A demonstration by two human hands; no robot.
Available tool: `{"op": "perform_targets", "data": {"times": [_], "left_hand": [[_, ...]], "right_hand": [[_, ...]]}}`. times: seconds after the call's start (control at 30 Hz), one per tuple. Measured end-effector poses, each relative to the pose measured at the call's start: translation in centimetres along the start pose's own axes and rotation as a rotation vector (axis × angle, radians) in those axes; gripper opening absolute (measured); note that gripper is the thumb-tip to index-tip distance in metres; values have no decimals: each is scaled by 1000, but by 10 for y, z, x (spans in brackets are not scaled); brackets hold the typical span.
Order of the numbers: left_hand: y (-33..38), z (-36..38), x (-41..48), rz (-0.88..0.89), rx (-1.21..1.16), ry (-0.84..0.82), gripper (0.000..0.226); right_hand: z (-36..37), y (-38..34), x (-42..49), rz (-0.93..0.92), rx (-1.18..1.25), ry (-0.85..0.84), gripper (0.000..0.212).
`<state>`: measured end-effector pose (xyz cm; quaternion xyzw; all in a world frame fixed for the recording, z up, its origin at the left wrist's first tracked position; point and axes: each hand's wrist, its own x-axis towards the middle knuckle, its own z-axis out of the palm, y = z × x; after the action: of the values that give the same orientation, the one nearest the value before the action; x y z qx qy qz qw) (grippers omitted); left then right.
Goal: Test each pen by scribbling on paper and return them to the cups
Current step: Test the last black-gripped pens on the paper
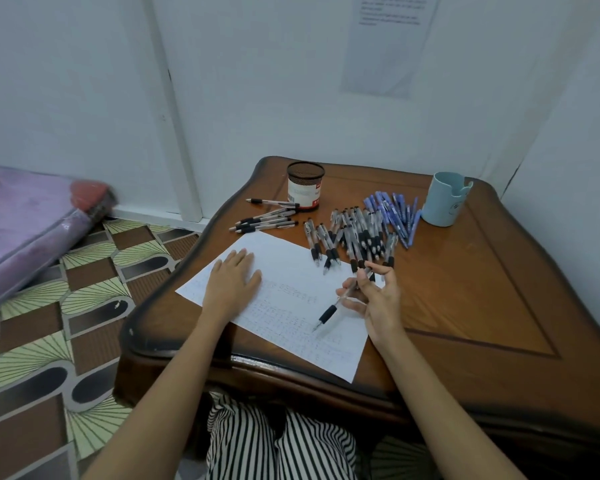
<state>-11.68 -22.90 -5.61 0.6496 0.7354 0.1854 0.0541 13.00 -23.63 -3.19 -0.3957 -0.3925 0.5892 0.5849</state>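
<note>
Right hand (374,299): fingers pinch black-grip pen (340,301) mid-barrel, tip just above paper (291,271) | Left hand (231,280): flat, pressing the sheet | Pen: light, rigid, smooth barrel; best held at rubber grip.

**What can't be made out**

The scribbles on the paper (284,271) are too faint to read, and the left hand (231,282) covers a patch of them. The pen (329,311) loses its upper barrel among the fingers of the right hand (374,299). Just beyond that hand, the pile (357,233) overlaps past counting. Further off, the print on the mesh cup (305,185) is blurred. Far left of the left hand, a red thing (89,195) is smeared. The notice (385,46) is cut off at the top.
</note>
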Motion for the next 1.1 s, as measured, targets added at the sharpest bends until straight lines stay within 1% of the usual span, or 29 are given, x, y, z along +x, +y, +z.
{"op": "perform_targets", "data": {"times": [0.13, 0.2, 0.27, 0.3, 0.37, 0.4, 0.43, 0.47, 0.53, 0.63, 0.7, 0.73, 0.8, 0.87, 0.9, 0.93, 1.0, 1.1], "left_hand": [[-1, 1, 0, 12, -47, 44, 48], [-2, -1, -2, 25, -96, 122, 39], [-1, -3, -4, 36, -120, 196, 31], [0, -4, -6, 45, -115, 213, 30], [2, -5, -8, 65, -96, 222, 29], [2, -5, -8, 71, -90, 224, 29], [2, -4, -8, 72, -85, 226, 29], [1, -4, -8, 72, -81, 227, 28], [1, -3, -7, 67, -70, 225, 28], [1, -3, -6, 57, -65, 222, 27], [0, -2, -7, 52, -63, 228, 26], [0, -2, -7, 54, -59, 231, 26], [0, -2, -6, 60, -46, 234, 25], [0, -2, -6, 59, -37, 235, 25], [0, -2, -6, 57, -38, 234, 26], [0, -2, -6, 55, -40, 231, 28], [0, -2, -6, 50, -45, 223, 29], [1, -2, -7, 47, -52, 215, 30]], "right_hand": [[2, -2, 0, -5, 4, 17, 15], [2, 1, 3, -9, -11, 40, 15], [1, 3, 7, 7, -25, 70, 8], [0, 4, 7, 17, 0, 70, 9], [-3, 3, 6, 42, 138, 48, 30], [-5, 2, 6, 53, 197, 37, 36], [-7, 2, 5, 62, 220, 25, 37], [-8, 2, 3, 63, 194, 3, 35], [-7, 2, -1, 56, 16, -117, 29], [-8, 0, -7, 112, -327, -433, 36], [-13, -2, -8, 130, -424, -568, 31], [-14, -3, -9, 120, -433, -593, 27], [-16, 0, -12, 17, -463, -541, 21], [-16, 6, -12, -129, -510, -422, 34], [-16, 8, -11, -162, -503, -379, 41], [-16, 9, -10, -178, -495, -351, 45], [-15, 9, -9, -196, -509, -336, 48], [-14, 11, -11, -225, -621, -338, 47]]}}
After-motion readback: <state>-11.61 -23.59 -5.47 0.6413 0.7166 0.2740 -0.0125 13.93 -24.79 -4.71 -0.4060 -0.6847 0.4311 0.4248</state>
